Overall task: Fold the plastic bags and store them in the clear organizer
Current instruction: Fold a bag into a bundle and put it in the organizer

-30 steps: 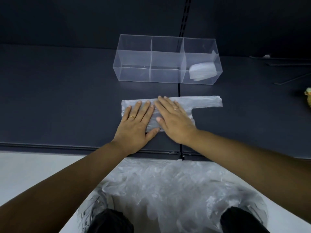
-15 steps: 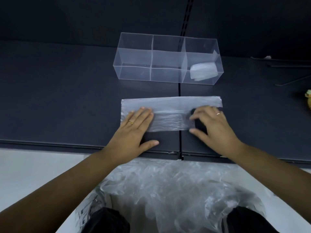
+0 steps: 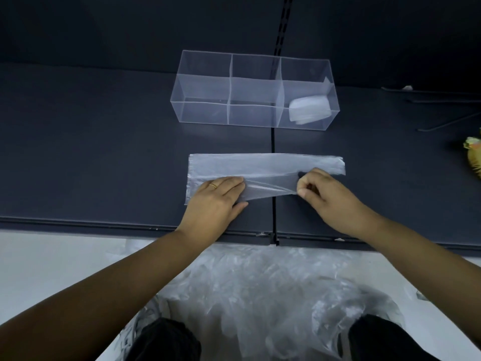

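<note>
Change: since half a second ago the right hand has curled from a flat spread into a pinch. The near strip of the plastic bag has lifted off the shelf.
Left hand: laid flat, fingers straight, pressing the bag's left end down at centre frame.
Right hand: fingers curled, with the near edge of the film nipped between thumb and fingertips and drawn taut toward the left hand.
Bag position: a long band across centre frame, lying over the shelf's seam. It sits in front of the organizer and apart from it.
Handling (judged): thin, limp, nearly weightless film that is slick on itself. It will likely not keep a crease unless pressed, and it could slide or trap air.
Where to hold (judged): pinch an edge or corner, with the other palm as anchor.
Organizer: upper centre. A folded bag lies in the right-hand compartment, though one bag or several cannot be told through the clear walls.
Surface: dark, matte and flat.
Room: dark back panel with a slotted upright, and pale floor at lower left. A heap of loose bags lies at lower centre, and a yellowish object is cut off at the right edge.
</note>
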A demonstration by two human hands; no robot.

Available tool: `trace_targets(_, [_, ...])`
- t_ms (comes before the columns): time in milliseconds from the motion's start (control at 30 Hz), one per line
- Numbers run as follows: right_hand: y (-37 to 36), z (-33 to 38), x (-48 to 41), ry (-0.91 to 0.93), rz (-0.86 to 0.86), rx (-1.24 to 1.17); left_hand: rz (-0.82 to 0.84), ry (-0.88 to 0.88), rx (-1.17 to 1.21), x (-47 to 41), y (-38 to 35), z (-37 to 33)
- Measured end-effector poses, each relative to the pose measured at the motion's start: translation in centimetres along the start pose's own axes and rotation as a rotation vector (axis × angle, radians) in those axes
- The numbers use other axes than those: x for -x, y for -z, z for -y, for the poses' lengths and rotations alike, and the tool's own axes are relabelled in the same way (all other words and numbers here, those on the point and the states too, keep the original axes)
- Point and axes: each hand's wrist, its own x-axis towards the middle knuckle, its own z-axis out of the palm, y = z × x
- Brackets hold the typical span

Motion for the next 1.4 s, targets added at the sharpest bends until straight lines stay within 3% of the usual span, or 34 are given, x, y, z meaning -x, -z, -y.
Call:
trace_targets(67, [0.5,0.1,0.5,-0.028,0.019,0.093,-0.048,-0.051,0.008,0.1,-0.2,0.0])
trace_targets(200, [0.3,1.7,1.8,0.006,-0.161,0.387,-0.042,-0.095,0.039,0.7,0.1,-0.8])
trace_targets(367, [-3.4,3.7,1.7,0.191,-0.080,0.520,-0.013,-0.066,0.071,1.1,0.7,-2.5])
trace_targets(500, [-2.6,2.0,0.6,0.148,-0.208,0.321,0.029,0.055,0.156,1.6,2.1,-1.7])
trace_targets(633, [-0.2,-0.5,-0.7,-0.127,-0.155,-0.102,0.071,0.493,0.542,2.0,3.5,1.7])
trace_targets(733, [0.1,-1.5,-1.7,-0.263,-0.180,-0.351,0.062,0.736,0.635,2.2,3.8,3.8])
trace_targets(900, [-0.4,-1.7,-3.3,-0.385,-0.287,-0.366,0.031,0.935,0.658,1.6,3.7,5.1])
trace_targets(1000, [-0.4,-1.3,-3.8,-0.415,-0.279,-0.328,-0.052,0.836,0.344,1.6,3.6,4.3])
trace_targets(1100, [-0.3,-0.9,-3.9,-0.425,-0.257,-0.276,-0.141,0.442,0.136,1.7,3.3,1.2])
trace_targets(1167, [-0.3,-0.7,-3.9,-0.430,-0.247,-0.236,0.075,0.246,0.150,1.9,2.2,-1.0])
trace_targets(1233, [-0.2,-0.3,-3.9,-0.438,-0.253,-0.215,0.340,0.182,0.037,2.2,1.1,-2.1])
trace_targets(1300, [-0.4,0.5,-3.6,-0.389,-0.341,-0.057,0.450,0.163,-0.103,2.9,0.0,-2.1])
trace_targets(1367, [-1.4,1.8,-3.1,-0.135,-0.446,0.182,0.462,0.149,-0.164,3.3,-0.4,-2.0])
trace_targets(1400, [-2.4,2.7,-2.9,0.031,-0.414,0.235,0.459,0.154,-0.164,3.2,-0.3,-2.1])
